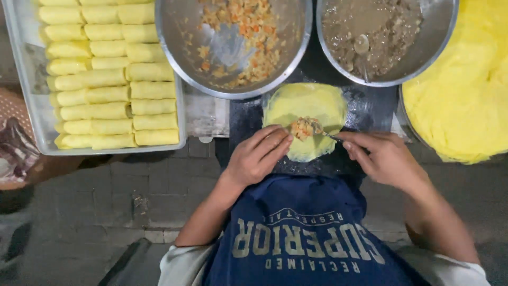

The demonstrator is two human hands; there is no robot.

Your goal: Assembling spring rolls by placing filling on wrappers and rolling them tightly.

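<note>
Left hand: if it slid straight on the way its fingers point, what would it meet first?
The left hand points up and right across the yellow wrapper. First it would likely meet the mound of filling just past its fingertips, where the spoon tip rests; height is unclear.

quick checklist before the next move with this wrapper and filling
1. Yellow wrapper lies flat and open on the dark board: ok.
2. Filling sits on the wrapper, toward the near edge: ok.
3. Left hand has fingertips on the wrapper's near edge: ok.
4. Right hand holds a spoon whose tip is at the filling: ok.
5. Spoon emptied of filling: cannot tell.
6. Tray of finished rolls has room for another: cannot tell, rows look packed.
</note>
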